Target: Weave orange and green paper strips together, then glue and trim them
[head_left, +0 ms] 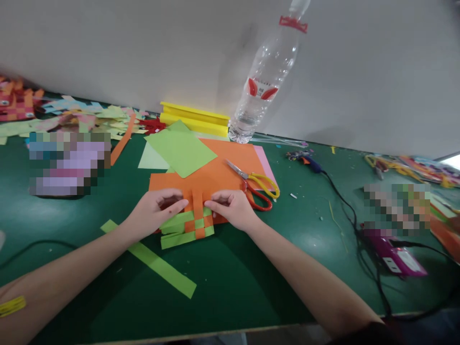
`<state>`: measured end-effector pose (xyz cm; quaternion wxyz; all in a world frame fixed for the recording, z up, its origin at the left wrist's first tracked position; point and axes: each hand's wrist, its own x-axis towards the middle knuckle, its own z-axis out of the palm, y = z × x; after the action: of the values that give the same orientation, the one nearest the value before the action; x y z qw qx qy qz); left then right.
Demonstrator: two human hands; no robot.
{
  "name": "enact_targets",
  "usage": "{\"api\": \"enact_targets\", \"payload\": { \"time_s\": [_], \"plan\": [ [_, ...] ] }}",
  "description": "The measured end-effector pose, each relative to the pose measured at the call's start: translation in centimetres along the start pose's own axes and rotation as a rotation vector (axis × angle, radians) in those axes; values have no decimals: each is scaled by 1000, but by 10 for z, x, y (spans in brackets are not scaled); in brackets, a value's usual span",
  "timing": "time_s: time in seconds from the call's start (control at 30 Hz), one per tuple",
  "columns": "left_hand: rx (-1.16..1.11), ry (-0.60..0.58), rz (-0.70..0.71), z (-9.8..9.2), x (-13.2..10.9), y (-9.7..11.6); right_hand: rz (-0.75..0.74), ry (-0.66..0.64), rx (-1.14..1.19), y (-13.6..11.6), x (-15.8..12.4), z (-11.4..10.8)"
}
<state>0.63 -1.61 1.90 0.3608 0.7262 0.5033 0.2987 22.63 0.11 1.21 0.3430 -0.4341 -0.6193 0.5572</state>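
Observation:
Between my two hands is a small woven piece of orange and green paper strips [200, 223], a checkered patch with loose green ends pointing left. My left hand [158, 211] pinches its upper left edge by an orange strip, thumb and fingers close together. On the opposite side, my right hand [233, 208] pinches the upper right edge near a green strip. Another orange strip stands up between the hands. Under them lies orange paper [230, 158]. A loose green paper strip [161, 268] rests on the table, partly beneath my left forearm.
Scissors [260, 184] with yellow and red handles lie just beyond my right hand. A green paper square [181, 148] lies behind. A plastic bottle [262, 91] and folded yellow paper [194, 120] are by the wall. Paper scraps [82, 117] pile up left; a cable [338, 191] runs right.

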Motion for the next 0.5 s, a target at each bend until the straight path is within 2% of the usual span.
{"api": "enact_targets", "payload": {
  "time_s": [0.5],
  "plan": [
    [1, -70, -27, 3, 0, -2, 62, -124, 40, 7, -2, 3]
  ]
}}
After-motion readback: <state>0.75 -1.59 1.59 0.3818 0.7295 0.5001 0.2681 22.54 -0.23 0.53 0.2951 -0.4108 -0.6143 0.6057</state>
